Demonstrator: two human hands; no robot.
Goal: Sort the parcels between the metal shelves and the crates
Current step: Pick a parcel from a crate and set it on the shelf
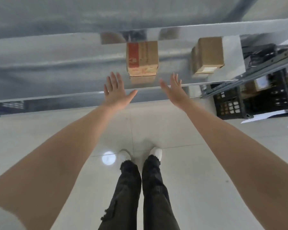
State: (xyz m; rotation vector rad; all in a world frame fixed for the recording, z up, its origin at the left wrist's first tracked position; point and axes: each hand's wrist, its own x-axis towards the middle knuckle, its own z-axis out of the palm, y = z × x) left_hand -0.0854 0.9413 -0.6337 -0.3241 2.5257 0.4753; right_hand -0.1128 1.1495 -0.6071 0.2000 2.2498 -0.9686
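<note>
Head view. Both arms are extended forward.

1. The left hand is flat with the palm down, the fingers straight and spread and the thumb angled out toward the other hand. It holds nothing. It lies over the front edge of the metal shelf.
2. The right hand is also flat, with straight, slightly spread fingers, and is turned partly on edge. It holds nothing and lies over the same front edge.
3. The red-printed cardboard box stands on the shelf surface just beyond the fingertips, centred on the gap between the two hands. Neither hand touches it. Its reflection shows in the metal below it.
4. The plain cardboard box stands on the same shelf, beyond and to the outer side of the right hand, well apart from the first box. A pale label shows on its near face.
5. The black plastic crates sit on the floor further out on the right-hand side, under the rail of a second shelf. One crate appears to contain a labelled parcel, but the image is too blurred to confirm this.
6. Below the hands, the tiled floor carries the person's white shoes and black trousers.
</note>
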